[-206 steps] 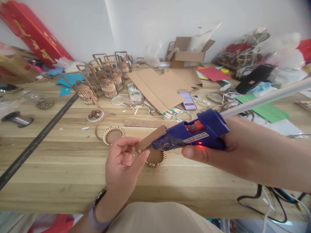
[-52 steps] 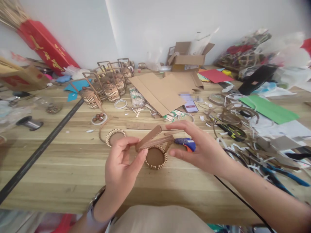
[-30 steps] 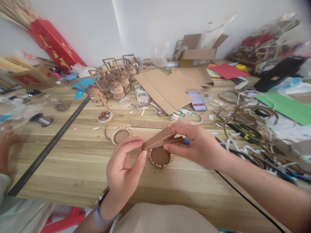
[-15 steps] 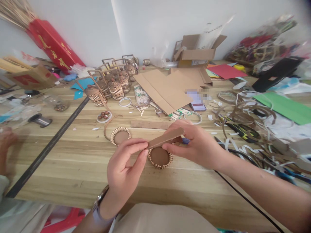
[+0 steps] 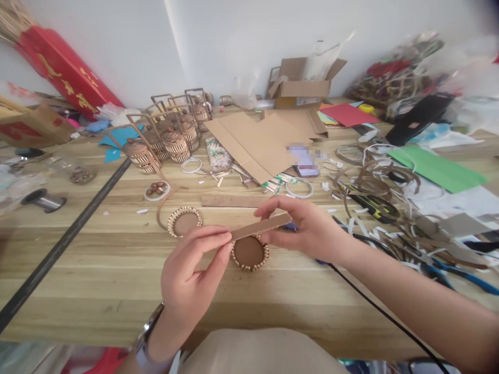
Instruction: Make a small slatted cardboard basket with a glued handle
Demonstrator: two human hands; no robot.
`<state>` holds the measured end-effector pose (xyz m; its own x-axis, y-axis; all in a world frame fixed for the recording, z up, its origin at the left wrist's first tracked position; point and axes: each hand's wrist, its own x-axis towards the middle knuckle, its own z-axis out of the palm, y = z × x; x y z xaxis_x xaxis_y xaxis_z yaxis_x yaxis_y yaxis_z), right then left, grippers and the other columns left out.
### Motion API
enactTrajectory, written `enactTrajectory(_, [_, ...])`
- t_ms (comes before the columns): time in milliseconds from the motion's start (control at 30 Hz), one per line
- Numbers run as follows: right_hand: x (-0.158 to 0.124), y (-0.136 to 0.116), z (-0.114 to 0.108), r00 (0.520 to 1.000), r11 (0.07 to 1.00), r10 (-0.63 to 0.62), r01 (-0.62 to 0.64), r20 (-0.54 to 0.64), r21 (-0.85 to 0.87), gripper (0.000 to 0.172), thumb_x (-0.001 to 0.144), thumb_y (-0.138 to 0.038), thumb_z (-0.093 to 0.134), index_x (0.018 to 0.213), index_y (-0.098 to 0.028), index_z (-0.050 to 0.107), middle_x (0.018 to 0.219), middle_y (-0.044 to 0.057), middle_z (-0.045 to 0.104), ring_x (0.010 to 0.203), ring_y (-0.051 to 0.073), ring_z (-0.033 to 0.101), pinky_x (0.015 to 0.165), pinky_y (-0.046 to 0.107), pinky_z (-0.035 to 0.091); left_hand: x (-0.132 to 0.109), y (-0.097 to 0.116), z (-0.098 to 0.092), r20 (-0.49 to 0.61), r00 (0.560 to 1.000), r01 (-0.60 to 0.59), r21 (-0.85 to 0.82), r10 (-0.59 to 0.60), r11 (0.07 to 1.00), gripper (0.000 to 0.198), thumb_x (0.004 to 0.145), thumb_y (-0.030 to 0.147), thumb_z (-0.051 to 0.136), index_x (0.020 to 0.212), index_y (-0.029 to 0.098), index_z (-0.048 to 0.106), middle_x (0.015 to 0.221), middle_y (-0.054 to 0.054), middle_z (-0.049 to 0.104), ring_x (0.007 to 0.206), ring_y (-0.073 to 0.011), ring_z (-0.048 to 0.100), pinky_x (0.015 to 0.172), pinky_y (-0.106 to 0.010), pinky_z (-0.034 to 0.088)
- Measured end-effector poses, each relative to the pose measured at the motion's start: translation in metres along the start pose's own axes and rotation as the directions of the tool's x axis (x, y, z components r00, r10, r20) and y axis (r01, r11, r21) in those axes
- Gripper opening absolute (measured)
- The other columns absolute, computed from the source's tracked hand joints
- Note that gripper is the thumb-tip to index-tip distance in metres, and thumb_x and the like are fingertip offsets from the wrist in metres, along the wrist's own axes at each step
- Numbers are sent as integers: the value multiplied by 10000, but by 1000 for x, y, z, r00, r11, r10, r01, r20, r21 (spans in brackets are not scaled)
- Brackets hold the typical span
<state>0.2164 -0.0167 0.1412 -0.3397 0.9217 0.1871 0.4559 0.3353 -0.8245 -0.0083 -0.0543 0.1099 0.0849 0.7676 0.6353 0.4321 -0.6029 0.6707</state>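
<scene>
A narrow brown cardboard strip [image 5: 260, 226] is held slantwise over the table. My left hand [image 5: 197, 265] pinches its left end between thumb and fingers. My right hand [image 5: 307, 228] curls around the right part, fingers behind the strip and thumb at its lower edge. Just beneath lies a round tray [image 5: 249, 253] with a brown base and a rim of small wooden pieces; the strip hides part of its far rim. A similar round tray [image 5: 185, 223] lies to the left, beside a thin notched brown strip [image 5: 159, 212].
Behind are small slatted baskets with handles [image 5: 175, 143], large cardboard sheets [image 5: 249, 145], a phone [image 5: 306, 161] and a white tape ring [image 5: 299, 187]. On the right lie a yellow-black cutter [image 5: 376, 208], blue-handled pliers [image 5: 463, 275] and tangled strips. A wire spool [image 5: 43, 200] stands left.
The cardboard strip looks flatter, and the fold visible under its right end no longer shows. My right index finger has lifted and straightened. The view has turned; a person's hand at left is gone.
</scene>
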Motion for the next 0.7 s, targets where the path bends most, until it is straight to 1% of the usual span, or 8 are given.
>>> enactTrajectory(67, [-2,5,-4,999,999,38,-38,8,37,262,756,-386,736,969,-246,678,973,33,717,931,226,650,839,382,487,-1,-1,0,1,1000,12,-13,-12,1000,247,842,56,665,977,259,704,1013,-4,716,930,-159,679,830,-286,559])
enactTrajectory(167, [-6,12,-8,998,990,61,-61,7,125,277,756,-386,746,967,-222,670,975,48,707,952,226,642,873,397,483,-2,-1,0,0,1000,8,-18,-8,1000,252,838,49,668,981,254,702,1011,-11,710,927,-161,670,832,-291,561])
enactTrajectory(267, [-9,16,-10,999,973,41,-41,5,228,278,756,-388,760,950,-214,666,958,49,703,943,215,644,894,393,490,-1,0,-1,-3,1000,-22,11,22,1000,265,833,25,666,974,248,700,997,-1,706,891,-141,664,828,-279,562])
enactTrajectory(367, [-11,17,-11,1000,958,5,-5,0,288,285,768,-425,762,934,-216,663,943,49,696,929,209,647,882,381,503,0,0,-2,7,999,-35,33,35,999,279,833,6,659,972,245,698,998,10,698,883,-120,656,819,-251,560])
enactTrajectory(500, [-11,17,-11,999,960,-36,39,-16,277,322,803,-485,732,964,-214,663,929,51,694,903,202,646,855,370,505,0,1,-2,16,999,-42,36,41,998,278,833,3,657,971,241,694,1004,15,692,910,-114,652,816,-230,554])
enactTrajectory(700, [-10,18,-12,995,975,-95,101,-40,199,289,855,-495,678,960,-226,673,900,46,698,879,193,643,838,362,493,0,1,-3,19,998,-53,45,52,998,262,834,6,657,954,237,688,1005,25,687,907,-98,647,818,-210,549])
